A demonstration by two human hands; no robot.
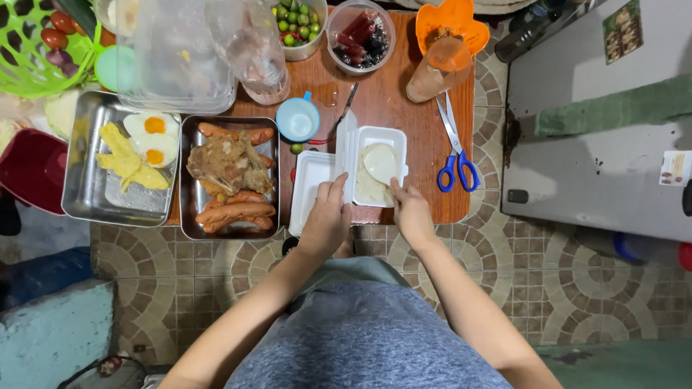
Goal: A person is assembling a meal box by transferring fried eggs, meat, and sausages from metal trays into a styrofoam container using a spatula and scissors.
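Note:
A white foam takeaway box [316, 182] lies open on the low wooden table [399, 108], its right half filled with white rice [371, 189]. My left hand [326, 217] rests on the box's middle hinge and empty left half. My right hand [408, 210] grips the handle of a white rice paddle [381, 162] that lies over the rice.
Left of the box stand a steel tray of sausages and fried meat [232, 175] and a steel tray of fried eggs [125, 160]. Blue-handled scissors [455, 156], a blue cup [298, 119], bowls, clear plastic containers and a green basket [18, 33] crowd the table. Tiled floor lies below.

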